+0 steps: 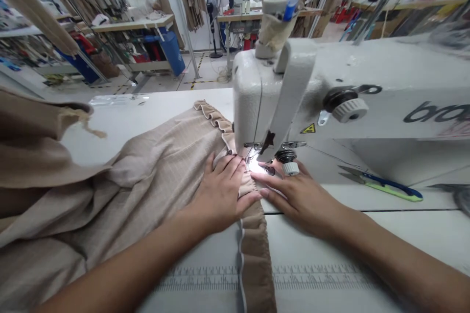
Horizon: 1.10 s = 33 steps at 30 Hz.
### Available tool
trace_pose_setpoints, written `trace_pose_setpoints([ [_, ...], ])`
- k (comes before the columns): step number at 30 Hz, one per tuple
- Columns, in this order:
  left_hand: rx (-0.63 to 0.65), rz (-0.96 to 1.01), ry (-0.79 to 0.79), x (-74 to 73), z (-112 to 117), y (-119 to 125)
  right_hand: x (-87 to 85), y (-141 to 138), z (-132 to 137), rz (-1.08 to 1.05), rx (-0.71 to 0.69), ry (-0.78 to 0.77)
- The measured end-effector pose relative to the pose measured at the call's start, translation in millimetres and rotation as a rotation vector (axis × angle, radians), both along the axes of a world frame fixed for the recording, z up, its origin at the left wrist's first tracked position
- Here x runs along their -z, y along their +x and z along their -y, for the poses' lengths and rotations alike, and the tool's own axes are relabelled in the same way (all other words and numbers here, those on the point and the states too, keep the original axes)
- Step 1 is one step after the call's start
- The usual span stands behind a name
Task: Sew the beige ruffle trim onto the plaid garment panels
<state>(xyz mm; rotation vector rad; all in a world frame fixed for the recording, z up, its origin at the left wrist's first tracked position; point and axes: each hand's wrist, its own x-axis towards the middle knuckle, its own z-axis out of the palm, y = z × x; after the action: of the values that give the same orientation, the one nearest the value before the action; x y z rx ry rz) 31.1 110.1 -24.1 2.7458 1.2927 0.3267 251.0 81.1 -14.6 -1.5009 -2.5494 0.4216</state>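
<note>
My left hand (223, 188) lies flat with fingers spread on the beige fabric (165, 151), just left of the lit needle area. Under its fingers and thumb runs a ruffled brown strip (255, 244) with a pale edge, which hangs toward me over the table and continues behind along the fabric's edge. My right hand (293, 188) has its fingers stretched out, the fingertips touching the strip's right side beside the presser foot. The white sewing machine (271, 98) stands over both hands' fingertips, and its head partly hides the right fingers. The needle itself is hard to make out.
Blue and green thread snips (384, 183) lie on the table under the machine arm. A ruler scale (198, 279) runs along the table's front. Brown fabric (33, 142) hangs at the left. Behind are a blue bin (172, 54), a fan (212, 24) and a person (135, 0).
</note>
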Motion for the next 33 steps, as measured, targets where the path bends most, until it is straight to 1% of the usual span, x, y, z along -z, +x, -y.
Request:
trace_pose_setpoints([
  [3,0.006,-0.021,-0.037,-3.2,-1.3,-3.3,-6.9,4.3,1.2,-0.055,0.021,-0.025],
  [6,0.043,-0.022,-0.069,-11.3,-3.7,-9.0,-12.7,11.0,0.8,-0.091,0.055,-0.005],
  [8,0.073,0.046,-0.049,-17.7,-4.4,-12.4,-14.2,15.1,1.5,-0.120,0.060,0.028],
  [10,0.051,0.142,0.015,-21.9,-4.0,-14.4,-13.4,16.7,3.1,-0.150,0.059,0.048],
  [12,-0.017,0.182,0.075,-22.0,-4.0,-14.3,-10.6,14.7,4.0,-0.185,0.057,0.035],
  [14,-0.066,0.132,0.072,-18.5,-7.7,-13.0,-7.4,9.7,2.3,-0.227,0.051,0.007],
  [16,-0.043,0.058,0.031,-14.8,-16.0,-12.2,-7.5,4.0,-0.5,-0.266,0.047,-0.006],
  [18,0.007,0.026,0.010,-15.9,-23.7,-14.8,-15.4,0.2,3.1,-0.287,0.053,-0.002],
  [20,0.023,0.035,0.027,-23.3,-20.4,-22.7,-30.3,0.7,23.3,-0.316,0.053,0.007],
  [21,0.012,0.063,0.051,-28.4,-11.2,-28.6,-38.1,2.6,41.2,-0.367,0.034,-0.023],
  [22,-0.006,0.123,0.078,-33.3,4.2,-35.2,-44.0,5.5,63.5,-0.420,-0.001,-0.080],
  [23,-0.031,0.213,0.104,-37.3,25.4,-42.1,-46.5,8.9,88.5,-0.534,-0.047,-0.196],
  [24,-0.056,0.323,0.119,-39.6,51.5,-48.5,-44.6,12.1,114.1,-0.619,-0.118,-0.373],
  [25,-0.075,0.446,0.110,-39.7,80.8,-53.6,-37.4,14.4,137.8,-0.641,-0.164,-0.547],
  [26,-0.084,0.544,0.071,-37.1,111.2,-56.8,-24.9,15.2,157.8,-0.650,-0.113,-0.653],
  [27,-0.082,0.611,0.003,-31.7,140.6,-57.9,-7.7,13.9,172.8,-0.669,-0.003,-0.704],
  [28,-0.088,0.657,-0.078,-23.1,167.4,-56.7,13.2,10.1,182.4,-0.708,0.146,-0.689],
  [29,-0.120,0.682,-0.160,-11.5,190.3,-53.8,35.9,4.1,186.8,-0.777,0.302,-0.621],
  [30,-0.179,0.699,-0.233,2.9,208.8,-49.6,58.4,-3.7,186.9,-0.800,0.370,-0.606],
  [31,-0.258,0.705,-0.287,19.2,222.9,-45.0,78.6,-12.7,183.7,-0.815,0.382,-0.611],
  [32,-0.344,0.702,-0.326,36.2,233.2,-40.9,94.8,-21.9,178.7,-0.834,0.373,-0.617],
  [33,-0.419,0.695,-0.351,52.7,240.3,-38.2,105.8,-30.6,173.1,-0.853,0.342,-0.628],
])
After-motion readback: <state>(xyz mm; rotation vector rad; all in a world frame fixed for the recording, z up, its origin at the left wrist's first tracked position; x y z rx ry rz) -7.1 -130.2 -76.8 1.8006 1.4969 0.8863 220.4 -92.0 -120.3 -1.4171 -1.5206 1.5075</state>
